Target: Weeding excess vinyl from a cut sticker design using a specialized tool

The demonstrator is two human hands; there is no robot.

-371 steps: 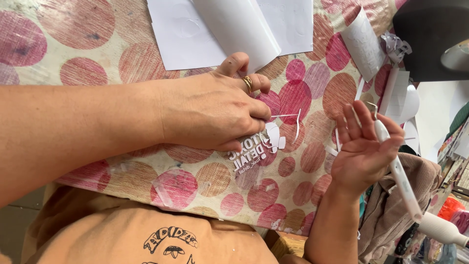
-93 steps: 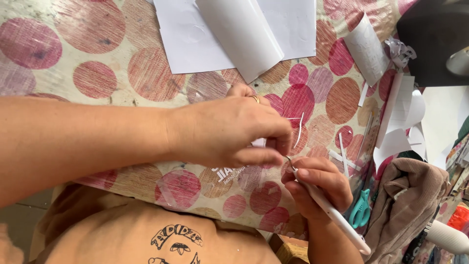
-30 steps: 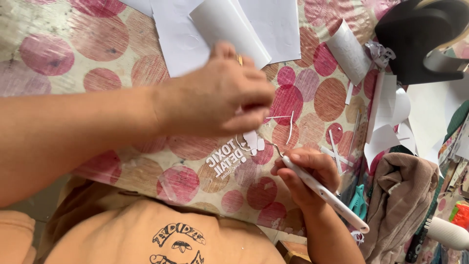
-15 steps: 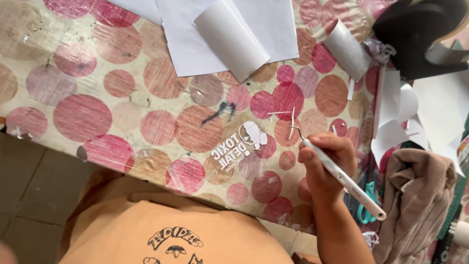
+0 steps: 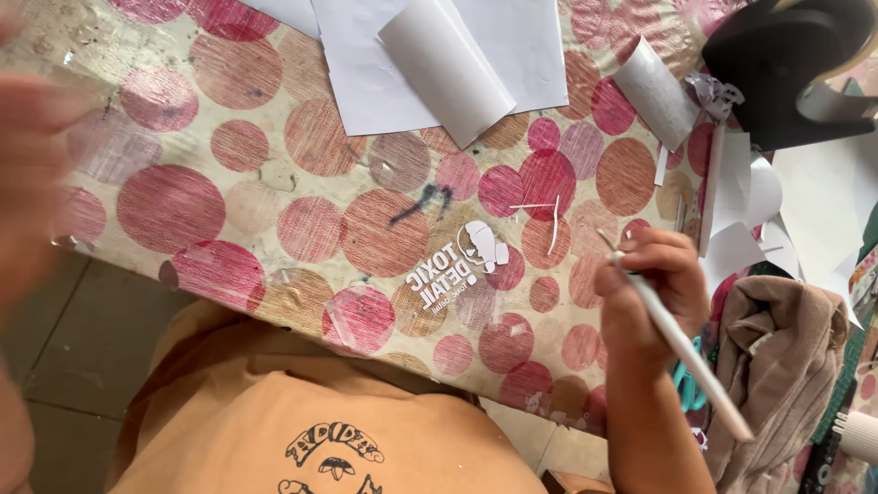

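- Pink-and-brown spotted tablecloth (image 5: 274, 220) covers the worktop, white paper sheets (image 5: 384, 64) at 12 o'clock.
- Right hand (image 5: 645, 297), at 3 o'clock, is pinched around a slim white pen-like tool (image 5: 681, 348), tip up beside thin white strips (image 5: 549, 220).
- White cut-out sticker (image 5: 462, 265) lies centre.
- Left hand (image 5: 27, 174), at 9 o'clock, is a blur; its state cannot be told.

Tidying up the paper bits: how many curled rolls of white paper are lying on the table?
2. One paper roll lies on the flat white sheets at top centre; a smaller roll lies to its right beside the black tape dispenser. Others may be hidden.
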